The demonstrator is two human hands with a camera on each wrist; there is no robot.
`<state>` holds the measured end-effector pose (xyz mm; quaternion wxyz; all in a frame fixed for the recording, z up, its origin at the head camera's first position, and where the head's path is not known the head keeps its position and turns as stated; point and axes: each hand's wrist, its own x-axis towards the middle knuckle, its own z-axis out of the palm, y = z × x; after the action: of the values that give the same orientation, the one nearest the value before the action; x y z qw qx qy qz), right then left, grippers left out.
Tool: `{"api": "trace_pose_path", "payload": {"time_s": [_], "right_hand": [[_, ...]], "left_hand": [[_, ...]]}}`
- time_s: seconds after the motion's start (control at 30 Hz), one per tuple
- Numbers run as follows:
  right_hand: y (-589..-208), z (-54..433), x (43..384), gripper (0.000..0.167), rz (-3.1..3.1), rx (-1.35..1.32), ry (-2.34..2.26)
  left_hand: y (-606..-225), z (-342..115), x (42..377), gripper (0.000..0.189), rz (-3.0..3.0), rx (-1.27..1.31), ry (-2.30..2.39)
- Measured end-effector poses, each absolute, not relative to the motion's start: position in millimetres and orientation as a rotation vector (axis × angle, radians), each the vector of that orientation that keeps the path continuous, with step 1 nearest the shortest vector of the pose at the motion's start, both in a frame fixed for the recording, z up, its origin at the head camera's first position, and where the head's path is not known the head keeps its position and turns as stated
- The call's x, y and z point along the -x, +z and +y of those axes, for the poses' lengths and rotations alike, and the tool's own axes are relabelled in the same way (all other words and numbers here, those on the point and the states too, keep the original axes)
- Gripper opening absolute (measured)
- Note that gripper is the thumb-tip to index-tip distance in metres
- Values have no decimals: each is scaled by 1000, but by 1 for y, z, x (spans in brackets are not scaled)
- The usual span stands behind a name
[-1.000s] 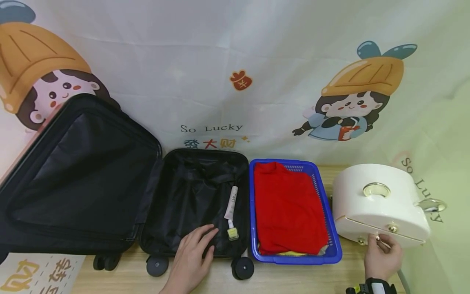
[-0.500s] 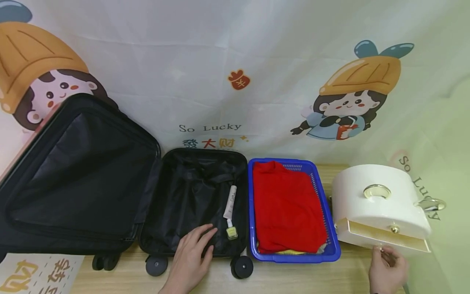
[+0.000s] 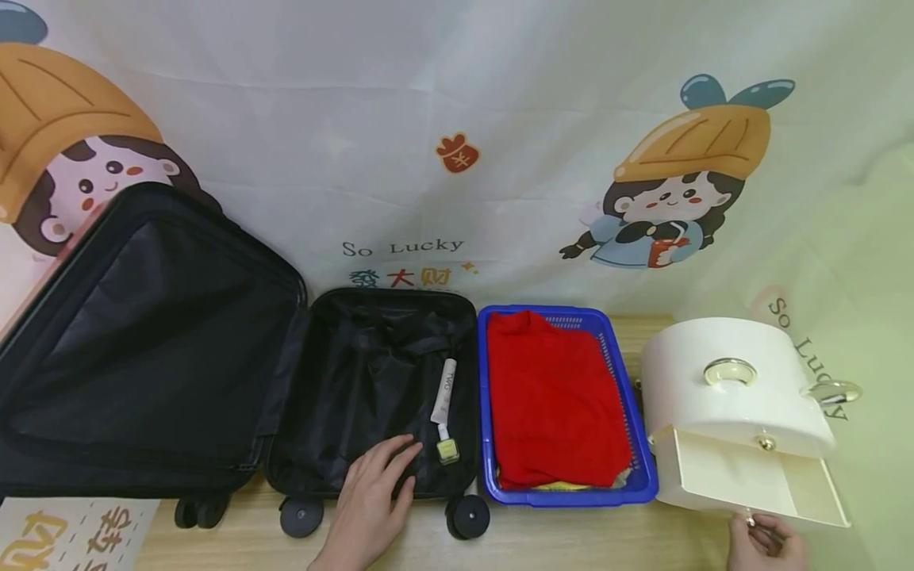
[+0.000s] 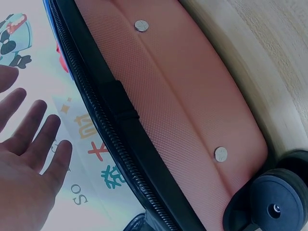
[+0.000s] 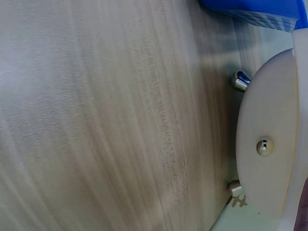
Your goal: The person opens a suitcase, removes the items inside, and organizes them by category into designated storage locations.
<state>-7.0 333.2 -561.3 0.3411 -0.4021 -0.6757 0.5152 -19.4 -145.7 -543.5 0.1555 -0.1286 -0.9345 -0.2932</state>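
In the head view my right hand (image 3: 767, 543) pinches the small knob (image 3: 749, 520) of a drawer (image 3: 735, 472), which is pulled well out of a white rounded storage box (image 3: 714, 349). Its pale inside faces up. The right wrist view has the curved drawer front (image 5: 269, 106). My left hand (image 3: 371, 500) lies over the front rim of an open suitcase (image 3: 357, 396), fingers relaxed and spread, holding nothing. Inside, right of those fingers, are a white tube (image 3: 443, 392) and a small yellow-green nail polish bottle (image 3: 447, 450). The left wrist view shows the suitcase's pink shell (image 4: 168, 96).
A blue basket (image 3: 653, 484) with a folded red garment (image 3: 557, 400) stands between suitcase and storage box. The suitcase lid (image 3: 157, 341) leans open at left. Suitcase wheels (image 3: 471, 517) stick out over the wooden table (image 3: 571, 539). A printed cloth (image 3: 528, 159) hangs behind.
The drawer has gone from shut to pulled far out, my right hand moving toward me with its knob. My left hand has stayed over the suitcase rim.
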Motion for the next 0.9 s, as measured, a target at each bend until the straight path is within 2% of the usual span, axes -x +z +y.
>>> {"api": "trace_pose_path", "payload": {"time_s": [0.23, 0.63, 0.9], "right_hand": [[-560, 327, 4, 31, -1728, 997, 1343], [-565, 326, 3, 31, -1747, 967, 1284], [-562, 325, 3, 31, -1729, 1000, 1323]], "left_hand": [[-538, -144, 43, 42, -2818, 385, -797], [-541, -120, 136, 31, -3278, 674, -603], [-562, -100, 155, 29, -3412, 829, -301]]}}
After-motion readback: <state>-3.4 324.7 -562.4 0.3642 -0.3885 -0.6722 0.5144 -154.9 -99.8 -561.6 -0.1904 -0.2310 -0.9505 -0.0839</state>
